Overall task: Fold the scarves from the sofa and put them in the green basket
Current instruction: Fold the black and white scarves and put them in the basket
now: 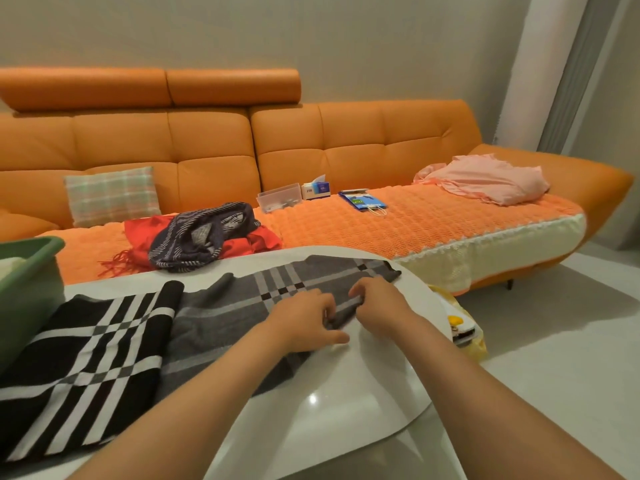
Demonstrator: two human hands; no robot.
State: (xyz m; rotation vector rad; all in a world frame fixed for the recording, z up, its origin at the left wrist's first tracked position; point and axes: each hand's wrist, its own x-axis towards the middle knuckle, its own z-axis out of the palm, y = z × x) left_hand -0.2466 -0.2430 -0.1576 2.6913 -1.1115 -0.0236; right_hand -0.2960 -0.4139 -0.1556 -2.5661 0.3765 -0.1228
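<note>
Grey-and-black checked woven scarf [221, 306] lay flat on white oval desk [346, 393], long axis L–R along it. Left hand [304, 322] & right hand [379, 306], side by side nr desk's right end, both pinched its near hem. Green plastic basket [27, 271] at desk's left end; left hand nearer.

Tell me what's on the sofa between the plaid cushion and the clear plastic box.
A dark striped scarf heaped on a red fringed scarf, seen in the head view.

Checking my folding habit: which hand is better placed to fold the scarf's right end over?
Right, probably. The right hand grips the grey scarf nearer that end; the left hand holds it further in and could pin the cloth.
</note>
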